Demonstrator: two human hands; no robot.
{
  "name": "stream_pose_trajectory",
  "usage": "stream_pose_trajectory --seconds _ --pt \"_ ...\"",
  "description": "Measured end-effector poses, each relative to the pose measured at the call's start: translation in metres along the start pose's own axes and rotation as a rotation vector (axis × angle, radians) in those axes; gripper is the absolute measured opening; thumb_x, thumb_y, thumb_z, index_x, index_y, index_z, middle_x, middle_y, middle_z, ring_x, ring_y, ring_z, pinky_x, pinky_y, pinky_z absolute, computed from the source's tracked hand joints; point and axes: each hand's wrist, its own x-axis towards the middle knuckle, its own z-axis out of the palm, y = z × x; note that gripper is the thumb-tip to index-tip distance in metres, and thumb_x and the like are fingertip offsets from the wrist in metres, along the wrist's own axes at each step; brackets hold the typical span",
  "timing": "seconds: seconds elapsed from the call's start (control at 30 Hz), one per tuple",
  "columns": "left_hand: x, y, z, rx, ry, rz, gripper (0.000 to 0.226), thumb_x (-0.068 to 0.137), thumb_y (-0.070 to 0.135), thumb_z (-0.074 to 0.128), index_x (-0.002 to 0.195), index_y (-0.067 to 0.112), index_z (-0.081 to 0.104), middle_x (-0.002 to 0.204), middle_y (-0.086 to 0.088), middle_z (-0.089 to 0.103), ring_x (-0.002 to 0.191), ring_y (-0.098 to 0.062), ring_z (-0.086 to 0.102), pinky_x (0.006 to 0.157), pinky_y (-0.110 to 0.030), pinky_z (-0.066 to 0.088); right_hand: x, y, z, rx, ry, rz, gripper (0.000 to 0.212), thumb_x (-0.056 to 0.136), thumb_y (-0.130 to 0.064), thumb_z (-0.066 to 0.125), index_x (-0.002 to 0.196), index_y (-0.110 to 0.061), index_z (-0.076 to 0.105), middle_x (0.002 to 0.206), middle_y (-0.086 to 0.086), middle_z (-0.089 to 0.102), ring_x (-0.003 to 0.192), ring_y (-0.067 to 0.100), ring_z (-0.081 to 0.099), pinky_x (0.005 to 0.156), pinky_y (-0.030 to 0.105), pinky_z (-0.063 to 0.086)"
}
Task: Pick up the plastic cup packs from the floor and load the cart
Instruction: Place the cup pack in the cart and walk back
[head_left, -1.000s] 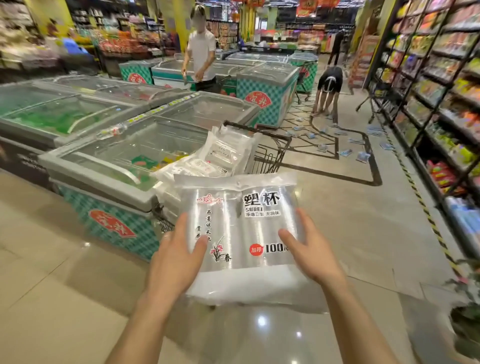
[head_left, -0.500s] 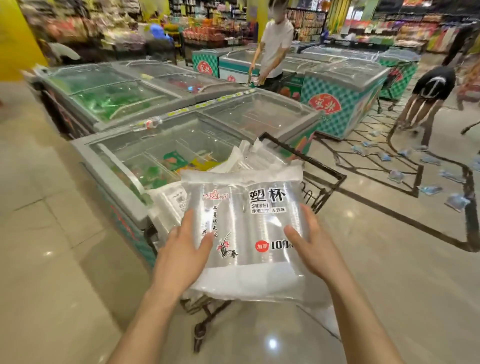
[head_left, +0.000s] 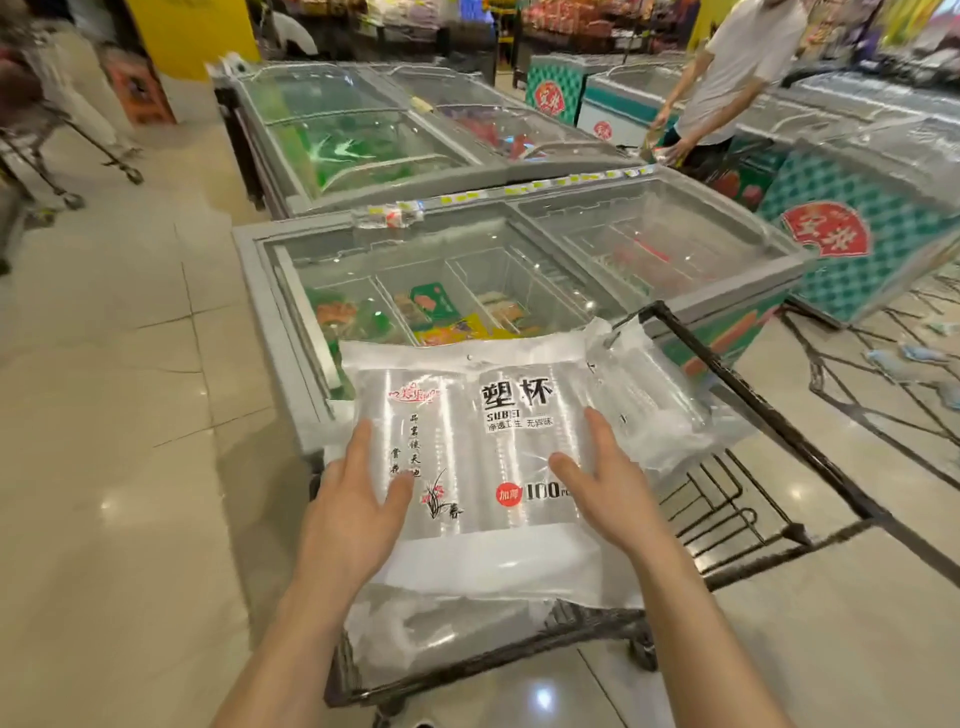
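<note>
Head view: a person stood over the cart (head_left: 753, 404), which was parked against a chest freezer (head_left: 270, 332); both forearms reached forward over the load
Task's thing: the cup pack (head_left: 483, 467) lay label-up on top of the load, at the near end of the cart
Left hand (head_left: 358, 499): spread flat on the pack's left part, fingers straight, thumb apart; whether any finger curled under the edge could not be told
Right hand (head_left: 608, 483): spread flat on the right part, fingers straight; resting on the film, not pinching it
Step in hand: judged to be seating this pack on the pile
Doing it well: keep both palms flat and press evenly, since glossy film probably slides; square the pack with those beneath; keep every edge inside the rim; let go only once it sits level
Count, packs in cart: one under the hands; a second pack (head_left: 660, 410) just beside it on the right; a lower pack (head_left: 441, 639) beneath; three at least
Count, floor (head_left: 130, 467): some small pale items at far right, too blurred to count
Count, rest: two hands; one cart; one bystander (head_left: 743, 67) by the farther freezers
</note>
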Motion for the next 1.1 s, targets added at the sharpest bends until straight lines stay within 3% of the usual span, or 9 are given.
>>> stream_pose_trajectory --seconds 0.17,0.37,0.5,0.63,0.87,1.1 --pt "0.051 -0.008 0.009 -0.019 -0.004 -0.087 0.070 0.095 0.047 0.046 0.153 0.035 0.008 0.152 -0.005 0.033 0.139 -0.022 0.031 0.103 -0.035 0.032 0.081 -0.006 0.022 0.006 -0.062 -0.023 0.073 0.096 -0.037 0.055 0.155 -0.019 0.016 0.160 0.001 0.023 0.145 0.019 0.025 0.114 0.031 0.022" --pt "0.082 -0.028 0.028 0.075 -0.037 -0.251 0.071 0.096 0.047 0.044 0.153 0.032 0.004 0.153 -0.008 0.032 0.137 -0.028 0.036 0.102 -0.037 0.035 0.137 0.004 0.063 0.038 -0.174 -0.006 0.068 0.096 -0.031 0.055 0.153 -0.022 0.020 0.153 0.002 0.036 0.140 0.021 0.034 0.104 0.026 0.027" --pt "0.091 -0.040 0.051 0.188 -0.142 -0.370 0.076 0.096 0.051 0.039 0.152 0.029 -0.008 0.146 -0.020 0.038 0.126 -0.035 0.047 0.096 -0.044 0.044 0.151 0.026 0.093 0.024 -0.393 0.079 0.073 0.099 -0.042 0.043 0.155 -0.029 -0.002 0.163 0.002 0.010 0.148 0.021 0.019 0.118 0.039 0.021" --pt "0.097 -0.033 0.061 0.176 -0.099 -0.395 0.077 0.096 0.042 0.046 0.153 0.026 -0.003 0.148 -0.020 0.034 0.125 -0.036 0.048 0.091 -0.041 0.044 0.166 0.033 0.090 -0.023 -0.436 0.094 0.076 0.097 -0.046 0.044 0.155 -0.029 -0.001 0.162 0.005 0.014 0.145 0.024 0.025 0.114 0.044 0.028" --pt "0.097 -0.013 0.064 0.183 -0.037 -0.466 0.076 0.090 0.033 0.058 0.151 0.019 0.015 0.126 -0.023 0.049 0.118 -0.038 0.050 0.091 -0.040 0.045 0.188 0.026 0.070 -0.106 -0.468 -0.043 0.072 0.095 -0.041 0.052 0.154 -0.020 0.016 0.154 0.009 0.030 0.136 0.026 0.039 0.103 0.034 0.035" --pt "0.110 0.031 0.035 0.325 0.140 -0.433 0.073 0.091 0.039 0.054 0.152 0.023 0.017 0.153 -0.016 0.025 0.136 -0.034 0.034 0.104 -0.044 0.038 0.200 -0.015 0.039 -0.068 -0.444 -0.287 0.068 0.095 -0.043 0.053 0.152 -0.020 0.024 0.155 0.003 0.030 0.139 0.019 0.034 0.105 0.032 0.033"
